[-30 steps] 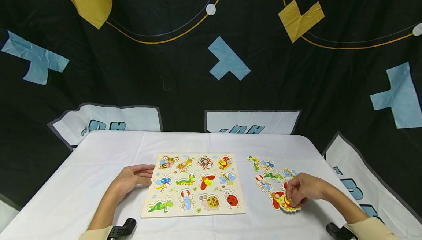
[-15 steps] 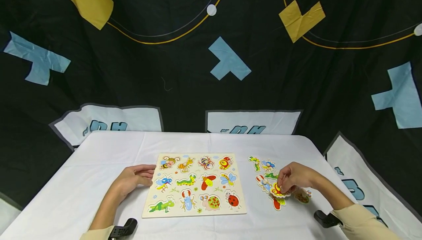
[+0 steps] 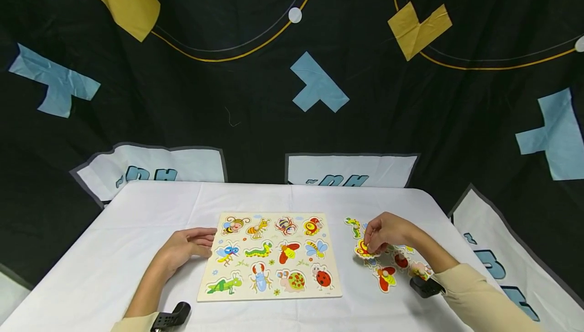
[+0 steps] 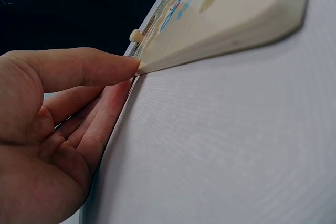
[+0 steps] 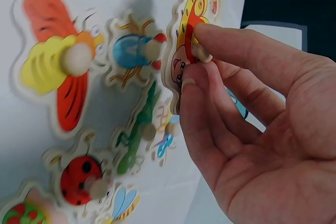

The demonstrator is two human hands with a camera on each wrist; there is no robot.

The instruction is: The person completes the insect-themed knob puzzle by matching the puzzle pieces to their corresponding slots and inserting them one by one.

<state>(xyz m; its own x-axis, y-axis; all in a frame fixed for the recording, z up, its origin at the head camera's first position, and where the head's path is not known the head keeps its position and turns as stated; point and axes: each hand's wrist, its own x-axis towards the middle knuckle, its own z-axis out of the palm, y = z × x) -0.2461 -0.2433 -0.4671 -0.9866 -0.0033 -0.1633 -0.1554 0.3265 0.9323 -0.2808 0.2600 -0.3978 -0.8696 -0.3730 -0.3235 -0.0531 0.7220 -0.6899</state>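
Observation:
My right hand [image 3: 388,233] pinches the wooden knob of a yellow and red winged-insect puzzle piece [image 5: 184,43] between thumb and fingers. It is held tilted on edge in the right wrist view, over the other loose pieces. At the left side of the wooden insect puzzle board [image 3: 269,291], my left hand [image 3: 182,248] rests with fairly straight fingers. The thumb [image 4: 94,69] touches the board's edge in the left wrist view. Printed insects fill the board in three rows.
Loose knobbed pieces lie right of the board: a red-winged firefly [image 5: 68,98], a blue beetle [image 5: 128,51], a ladybug [image 5: 79,179], a green grasshopper [image 5: 136,135], a snail [image 3: 418,270] and a caterpillar [image 3: 353,226]. A white cloth [image 3: 150,210] covers the table; a black curtain [image 3: 255,119] hangs behind.
My right hand has carried the winged-insect piece left and away from me, across the loose pieces, uncovering the firefly, ladybug and snail. My left hand has stayed at the board's edge.

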